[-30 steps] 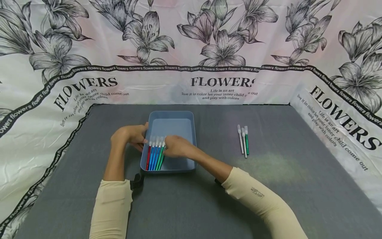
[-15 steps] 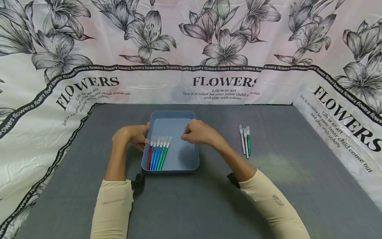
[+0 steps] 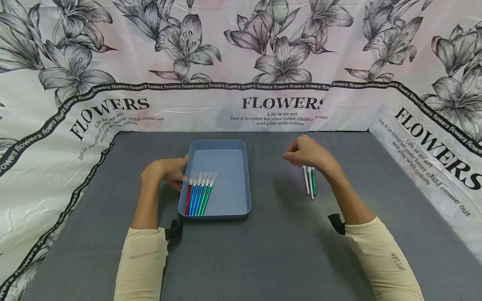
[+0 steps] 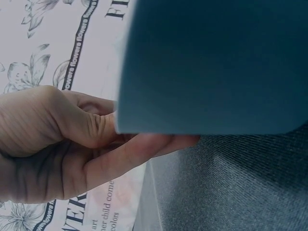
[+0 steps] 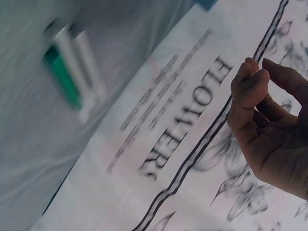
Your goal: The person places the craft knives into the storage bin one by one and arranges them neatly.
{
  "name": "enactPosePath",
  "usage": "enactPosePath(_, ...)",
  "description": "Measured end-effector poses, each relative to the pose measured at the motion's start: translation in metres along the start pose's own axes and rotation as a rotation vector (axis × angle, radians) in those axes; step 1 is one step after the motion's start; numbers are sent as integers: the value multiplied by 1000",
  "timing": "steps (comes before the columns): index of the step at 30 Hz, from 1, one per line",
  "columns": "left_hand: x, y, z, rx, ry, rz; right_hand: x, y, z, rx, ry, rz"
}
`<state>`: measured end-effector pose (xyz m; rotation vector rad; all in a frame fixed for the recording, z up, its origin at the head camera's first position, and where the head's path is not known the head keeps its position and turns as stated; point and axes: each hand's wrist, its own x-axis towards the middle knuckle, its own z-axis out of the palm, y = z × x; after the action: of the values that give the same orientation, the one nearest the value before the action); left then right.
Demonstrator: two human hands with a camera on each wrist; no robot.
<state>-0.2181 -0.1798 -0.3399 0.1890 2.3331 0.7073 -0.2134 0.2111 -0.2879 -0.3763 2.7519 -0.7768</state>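
My left hand (image 3: pixel 169 171) grips the left side of the blue-grey tray (image 3: pixel 231 146), with thumb and fingers at its edge in the left wrist view. Inside the tray, a row of slim capped pens (image 3: pixel 193 200) in red, blue and green lies along the left wall, whitish caps pointing away. My right hand (image 3: pixel 306 152) is over the table right of the tray, its fingers loosely curled around nothing. Partly below it lie two silver pens (image 3: pixel 306 186) and one green pen (image 3: pixel 314 184); it hides their caps in the head view. The right wrist view shows these pens blurred.
Grey cloth (image 3: pixel 278 251) covers the table. A white flower-printed sheet (image 3: pixel 211 108) rises behind it and along both sides. The tray's right half shows its bare floor, with raised walls all around.
My right hand has left the rightmost green pen in the tray and moved right, over the pens on the table. My left hand stays at the tray.
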Motion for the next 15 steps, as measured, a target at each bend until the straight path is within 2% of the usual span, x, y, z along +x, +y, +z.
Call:
enactPosePath(7,-1,0,-2,-15,14,-5,-8,36,-16,-95,-19,89)
enactPosePath(15,0,-2,-3,-4,0,-24,0,75,-15,-192,-82,185)
